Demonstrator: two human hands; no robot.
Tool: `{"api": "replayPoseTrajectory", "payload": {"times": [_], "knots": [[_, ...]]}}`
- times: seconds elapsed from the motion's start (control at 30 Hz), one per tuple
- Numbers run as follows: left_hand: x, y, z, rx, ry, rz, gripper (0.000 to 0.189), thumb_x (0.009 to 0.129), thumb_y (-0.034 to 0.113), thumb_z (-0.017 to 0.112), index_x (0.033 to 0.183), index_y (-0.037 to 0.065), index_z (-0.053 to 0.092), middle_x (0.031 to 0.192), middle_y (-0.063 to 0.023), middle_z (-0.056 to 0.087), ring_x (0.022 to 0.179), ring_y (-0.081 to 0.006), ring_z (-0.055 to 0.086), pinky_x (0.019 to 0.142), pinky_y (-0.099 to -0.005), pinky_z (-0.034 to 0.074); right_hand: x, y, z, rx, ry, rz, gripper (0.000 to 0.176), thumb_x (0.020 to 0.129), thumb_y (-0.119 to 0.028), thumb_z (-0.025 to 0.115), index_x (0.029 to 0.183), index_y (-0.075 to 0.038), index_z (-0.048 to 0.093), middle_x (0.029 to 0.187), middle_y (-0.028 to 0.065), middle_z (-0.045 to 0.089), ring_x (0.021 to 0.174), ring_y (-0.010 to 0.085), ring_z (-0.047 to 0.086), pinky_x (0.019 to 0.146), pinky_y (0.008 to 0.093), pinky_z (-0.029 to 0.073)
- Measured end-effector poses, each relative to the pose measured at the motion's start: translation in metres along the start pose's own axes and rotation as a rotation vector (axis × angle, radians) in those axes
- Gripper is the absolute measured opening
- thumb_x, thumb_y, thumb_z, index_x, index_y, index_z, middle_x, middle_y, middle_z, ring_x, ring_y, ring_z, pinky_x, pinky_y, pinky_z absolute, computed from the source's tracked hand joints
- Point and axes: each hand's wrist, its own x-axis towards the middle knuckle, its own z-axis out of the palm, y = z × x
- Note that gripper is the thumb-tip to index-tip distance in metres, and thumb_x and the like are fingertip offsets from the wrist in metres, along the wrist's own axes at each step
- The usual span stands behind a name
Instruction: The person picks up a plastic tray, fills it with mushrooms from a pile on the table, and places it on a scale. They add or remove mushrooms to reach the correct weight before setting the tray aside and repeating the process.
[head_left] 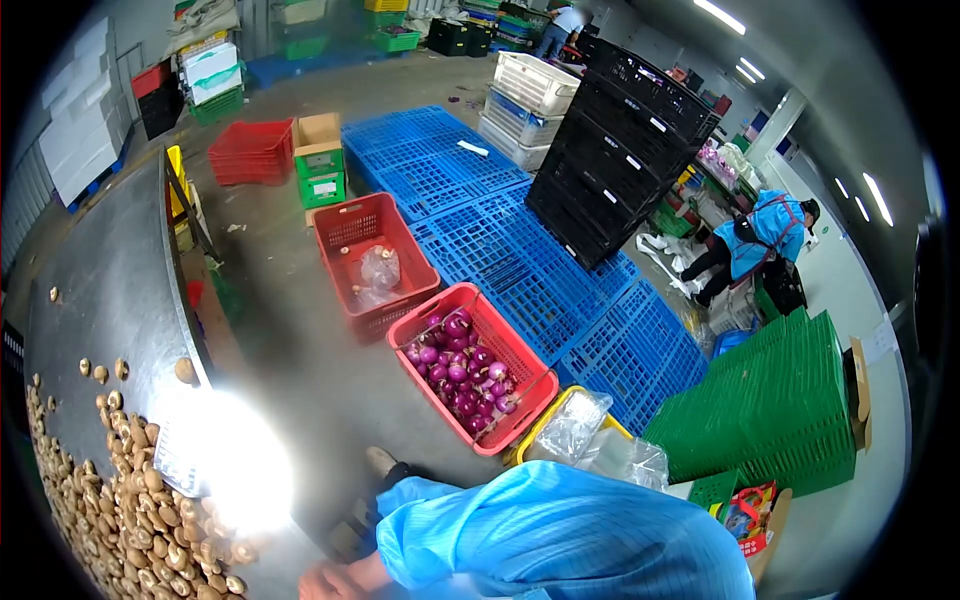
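Note:
My right hand (328,581) shows at the bottom edge, at the end of a loose blue sleeve (560,530). The frame cuts off most of its fingers, so whether they hold anything is hidden. It is nearest to the dark table (110,270) on the left. Many brown mushrooms (150,510) are heaped on the table's near end, with a few scattered farther up. A bright glare lies over the table's edge beside the heap and hides part of it. My left hand is out of view.
On the floor stand a red crate of purple onions (458,370), a red crate with plastic bags (375,255) and a yellow crate (575,388). Blue pallets (480,235), stacked black crates (625,150) and green crates (765,400) lie beyond. A person in blue (770,235) bends at the right.

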Motion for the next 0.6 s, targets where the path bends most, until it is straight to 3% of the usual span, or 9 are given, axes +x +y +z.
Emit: {"api": "replayPoseTrajectory", "payload": {"times": [0.07, 0.17, 0.33, 0.6], "knots": [[0.0, 0.002, -0.002, 0.0, 0.016, -0.008, 0.035, 0.088, 0.037, 0.053, 0.077, 0.009, 0.071, 0.072, -0.0132, 0.065, 0.064, -0.0372, 0.06, 0.06, -0.0464, 0.048, -0.001, -0.001, 0.002, 0.003, 0.0, 0.0, 0.019, 0.071, -0.02, 0.06, 0.066, -0.002, 0.059, 0.068, 0.0128, 0.065, 0.059, 0.0257, 0.063, 0.055, 0.0368, 0.049], [-0.002, 0.0, -0.01, 0.044, -0.23, -0.137, 0.033, 0.09, 0.033, 0.054, 0.094, 0.005, 0.07, 0.091, -0.0178, 0.068, 0.087, -0.0381, 0.063, 0.074, -0.0467, 0.049, 0.001, -0.005, 0.003, 0.0, -0.021, -0.007, 0.019, 0.072, -0.02, 0.06, 0.067, -0.002, 0.059, 0.068, 0.0126, 0.065, 0.059, 0.0251, 0.063, 0.055, 0.0364, 0.05], [0.013, 0.015, -0.019, 0.017, -0.195, -0.072, 0.025, 0.09, 0.027, 0.057, 0.098, 0.006, 0.069, 0.088, -0.0125, 0.068, 0.079, -0.0308, 0.063, 0.068, -0.0422, 0.05, -0.004, -0.005, -0.005, 0.004, -0.06, 0.002, 0.02, 0.074, -0.02, 0.059, 0.068, -0.001, 0.06, 0.068, 0.0123, 0.066, 0.059, 0.0239, 0.064, 0.055, 0.0358, 0.05], [0.038, 0.017, -0.018, -0.108, -0.216, -0.205, 0.027, 0.087, 0.027, 0.061, 0.107, 0.01, 0.067, 0.099, -0.0158, 0.065, 0.093, -0.0332, 0.061, 0.084, -0.0429, 0.046, 0.013, 0.002, -0.03, 0.022, -0.131, 0.033, 0.02, 0.076, -0.02, 0.058, 0.069, -0.001, 0.06, 0.069, 0.0118, 0.067, 0.059, 0.0222, 0.065, 0.055, 0.0349, 0.051]]}}
